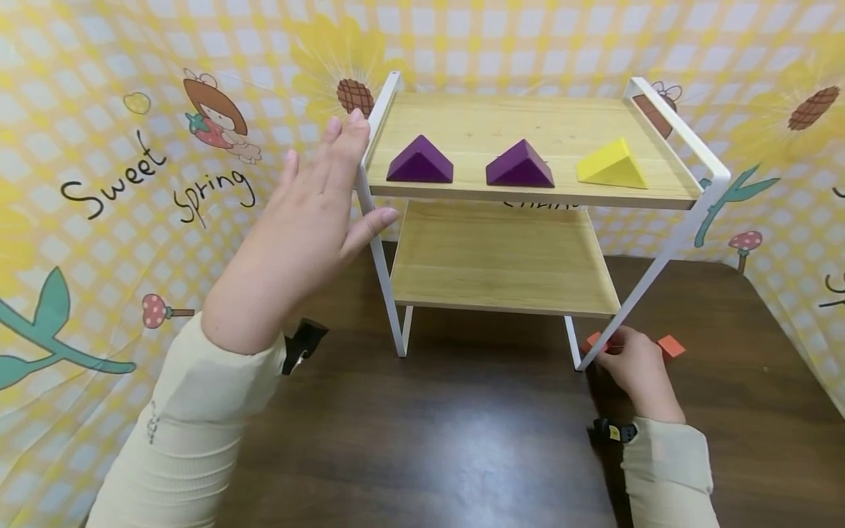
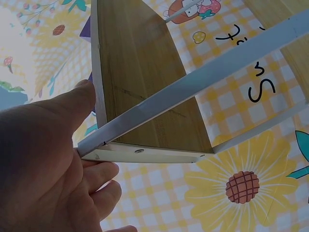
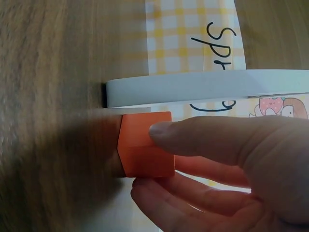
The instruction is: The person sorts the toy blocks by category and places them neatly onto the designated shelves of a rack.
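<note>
My left hand [image 1: 310,191] lies along the left side of the two-tier wooden shelf [image 1: 502,125], fingers stretched up by the white metal frame. Its thumb sits apart at the front corner. Down at the shelf's front right foot, my right hand [image 1: 637,370] pinches an orange block [image 3: 145,145] between thumb and fingers. The block is right beside the white leg [image 3: 193,87]. A second orange block [image 1: 672,347] lies on the table just right of that hand. Two purple triangular blocks [image 1: 420,161] and a yellow triangular block [image 1: 612,165] stand in a row on the top board.
The lower board [image 1: 502,260] spans between the slanted legs. Under the shelf is a dark wooden table [image 1: 422,440]. A yellow checked cloth [image 1: 119,242] with flowers and lettering hangs behind and at the sides.
</note>
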`<act>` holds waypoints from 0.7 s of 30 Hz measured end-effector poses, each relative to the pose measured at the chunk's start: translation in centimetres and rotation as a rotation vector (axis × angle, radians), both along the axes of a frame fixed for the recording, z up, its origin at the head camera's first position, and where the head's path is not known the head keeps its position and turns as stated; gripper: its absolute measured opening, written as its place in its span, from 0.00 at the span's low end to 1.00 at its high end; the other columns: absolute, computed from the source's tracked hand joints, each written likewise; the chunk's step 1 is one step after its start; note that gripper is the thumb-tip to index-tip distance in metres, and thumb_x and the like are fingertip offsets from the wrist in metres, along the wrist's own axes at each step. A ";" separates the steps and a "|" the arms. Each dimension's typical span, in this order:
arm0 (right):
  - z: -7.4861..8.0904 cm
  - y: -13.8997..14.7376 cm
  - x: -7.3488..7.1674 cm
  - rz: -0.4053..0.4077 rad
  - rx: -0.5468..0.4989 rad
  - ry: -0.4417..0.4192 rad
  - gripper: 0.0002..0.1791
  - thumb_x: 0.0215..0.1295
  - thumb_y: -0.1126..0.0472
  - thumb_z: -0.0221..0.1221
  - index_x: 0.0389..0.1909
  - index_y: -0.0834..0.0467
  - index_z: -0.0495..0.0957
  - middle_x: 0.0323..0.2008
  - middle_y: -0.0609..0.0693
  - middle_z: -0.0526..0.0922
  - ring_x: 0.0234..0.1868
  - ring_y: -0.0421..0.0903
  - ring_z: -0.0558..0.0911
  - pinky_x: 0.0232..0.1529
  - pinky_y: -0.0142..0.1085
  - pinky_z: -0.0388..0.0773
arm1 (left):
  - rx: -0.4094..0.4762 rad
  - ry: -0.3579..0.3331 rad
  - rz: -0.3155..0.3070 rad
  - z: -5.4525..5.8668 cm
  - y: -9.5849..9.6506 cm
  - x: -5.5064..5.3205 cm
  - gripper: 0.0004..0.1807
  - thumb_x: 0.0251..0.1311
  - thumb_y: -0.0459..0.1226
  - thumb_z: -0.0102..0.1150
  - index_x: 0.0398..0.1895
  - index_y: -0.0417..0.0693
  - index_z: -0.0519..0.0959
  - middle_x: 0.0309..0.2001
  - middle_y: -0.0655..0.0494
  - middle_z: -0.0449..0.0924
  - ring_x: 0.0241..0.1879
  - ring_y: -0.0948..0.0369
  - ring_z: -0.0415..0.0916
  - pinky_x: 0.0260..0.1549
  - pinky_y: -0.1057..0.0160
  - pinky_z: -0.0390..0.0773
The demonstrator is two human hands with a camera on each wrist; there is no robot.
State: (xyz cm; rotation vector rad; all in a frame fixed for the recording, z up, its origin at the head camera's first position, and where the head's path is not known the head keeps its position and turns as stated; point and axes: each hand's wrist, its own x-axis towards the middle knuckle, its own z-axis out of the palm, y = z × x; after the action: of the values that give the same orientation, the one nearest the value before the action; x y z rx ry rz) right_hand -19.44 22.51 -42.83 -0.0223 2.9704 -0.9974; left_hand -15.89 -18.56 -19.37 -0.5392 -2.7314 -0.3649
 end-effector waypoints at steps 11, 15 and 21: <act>-0.2 0.0 0.0 -0.011 -0.005 0.023 0.14 0.60 0.66 0.65 0.40 0.73 0.78 0.34 0.67 0.84 0.35 0.61 0.81 0.42 0.57 0.78 | 0.002 0.010 -0.009 -0.2 -0.1 -0.2 0.46 0.75 0.53 0.50 0.83 0.49 0.35 0.82 0.49 0.37 0.80 0.56 0.32 0.75 0.41 0.33; -0.2 0.0 -0.1 -0.023 -0.001 0.015 0.15 0.61 0.64 0.65 0.41 0.73 0.78 0.35 0.67 0.84 0.36 0.61 0.80 0.43 0.58 0.78 | 0.004 0.012 -0.008 -0.2 0.0 -0.2 0.47 0.75 0.53 0.50 0.83 0.49 0.35 0.82 0.48 0.37 0.80 0.56 0.33 0.75 0.42 0.33; -0.2 0.1 -0.2 -0.031 -0.002 0.014 0.14 0.62 0.64 0.66 0.39 0.72 0.78 0.32 0.64 0.82 0.33 0.58 0.78 0.37 0.51 0.77 | 0.008 0.010 -0.008 -0.1 0.1 -0.2 0.47 0.75 0.52 0.50 0.83 0.48 0.35 0.82 0.48 0.37 0.80 0.56 0.33 0.75 0.42 0.33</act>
State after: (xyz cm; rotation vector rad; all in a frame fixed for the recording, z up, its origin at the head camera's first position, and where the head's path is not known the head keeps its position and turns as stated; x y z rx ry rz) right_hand -19.63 22.58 -42.98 0.0171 2.9911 -1.0081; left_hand -16.07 -18.49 -19.49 -0.5479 -2.7174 -0.3741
